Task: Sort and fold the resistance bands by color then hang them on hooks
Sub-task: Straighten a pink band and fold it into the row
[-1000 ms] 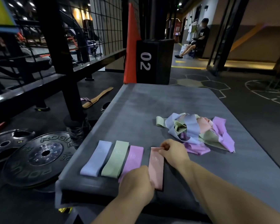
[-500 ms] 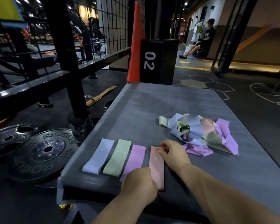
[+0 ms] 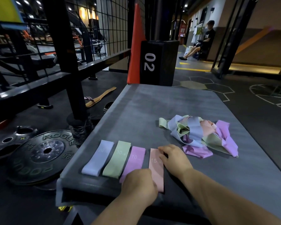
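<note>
Four folded bands lie side by side near the front of the grey platform (image 3: 177,104): a blue band (image 3: 98,157), a green band (image 3: 117,159), a purple band (image 3: 134,161) and a pink band (image 3: 156,168). My left hand (image 3: 139,182) rests on the near ends of the purple and pink bands. My right hand (image 3: 173,158) touches the far right edge of the pink band with bent fingers. A tangled pile of bands (image 3: 199,135) in the same colours lies to the right, behind my right hand.
Black weight plates (image 3: 40,156) lie on the floor at the left. A black rack post (image 3: 70,70) stands beside the platform, with a black box marked 02 (image 3: 157,62) and an orange pad (image 3: 135,46) behind it. A person (image 3: 201,43) sits far back.
My right hand has slid slightly down the pink band's right edge. The camera has drifted a little. The bands and my left hand stay where they were.
</note>
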